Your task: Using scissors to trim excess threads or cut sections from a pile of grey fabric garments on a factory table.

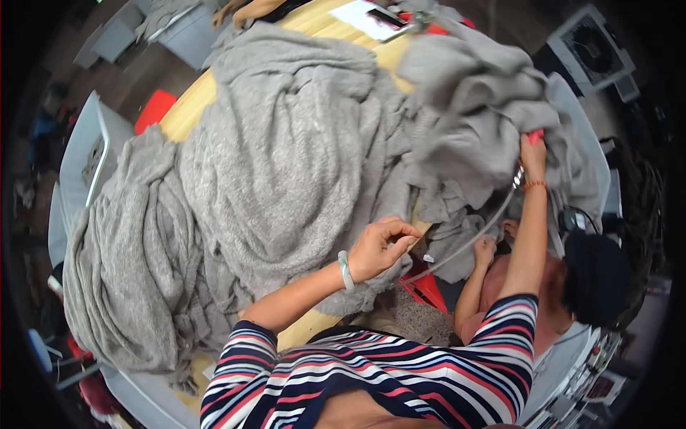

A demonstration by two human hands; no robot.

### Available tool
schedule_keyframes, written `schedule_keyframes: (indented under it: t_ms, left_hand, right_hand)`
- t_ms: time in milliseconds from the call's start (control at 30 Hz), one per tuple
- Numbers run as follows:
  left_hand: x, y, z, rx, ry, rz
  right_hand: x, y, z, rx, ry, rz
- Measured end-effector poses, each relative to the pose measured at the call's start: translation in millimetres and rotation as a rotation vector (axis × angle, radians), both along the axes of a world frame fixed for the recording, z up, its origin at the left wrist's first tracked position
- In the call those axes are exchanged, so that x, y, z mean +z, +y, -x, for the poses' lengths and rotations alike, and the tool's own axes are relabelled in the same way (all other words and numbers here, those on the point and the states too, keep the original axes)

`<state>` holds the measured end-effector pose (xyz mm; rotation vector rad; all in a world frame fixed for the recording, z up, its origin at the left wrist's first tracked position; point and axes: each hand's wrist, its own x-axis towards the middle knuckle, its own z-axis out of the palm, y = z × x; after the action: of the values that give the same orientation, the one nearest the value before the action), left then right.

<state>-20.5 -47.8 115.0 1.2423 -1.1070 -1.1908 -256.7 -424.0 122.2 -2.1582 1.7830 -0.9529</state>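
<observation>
Grey knit fabric [286, 150] lies heaped in thick folds over a light wooden table [187, 107], covering nearly all of its top and spilling over the near and left edges. The left hand [382, 247], with a pale green bangle [346, 270] on its wrist, hovers at the near edge of the heap with thumb and fingertips pinched together; what sits between them is too small to make out, though a thin grey cord [471, 239] runs from just beside it up to the right. The right hand [532, 151] reaches far out to the right side of the pile, its fingers closed on a small pink tool [536, 134] pressed against the bunched cloth, an orange band [534, 184] around its wrist. Both arms come out of short sleeves striped in navy, white and red [371, 372]. Below the right forearm a second person [593, 279] sits close by, one hand [486, 250] raised near the cord. A white sheet of paper [364, 18] lies at the far end of the table.
</observation>
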Motion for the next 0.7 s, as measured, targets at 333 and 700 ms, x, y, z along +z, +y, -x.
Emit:
schedule_keyframes:
  t_ms: [333, 700]
  left_hand:
    - [-53.9, 120.2, -74.6, 0.326, -1.048, -0.052]
    - [-80.9, 166.1, -62.9, 0.458, -0.511, -0.184]
  right_hand:
    - [-85.7, 159.7, -33.8, 0.301, -0.226, -0.372]
    - [-38.9, 263.0, -104.5, 0.615, -0.119, -0.542]
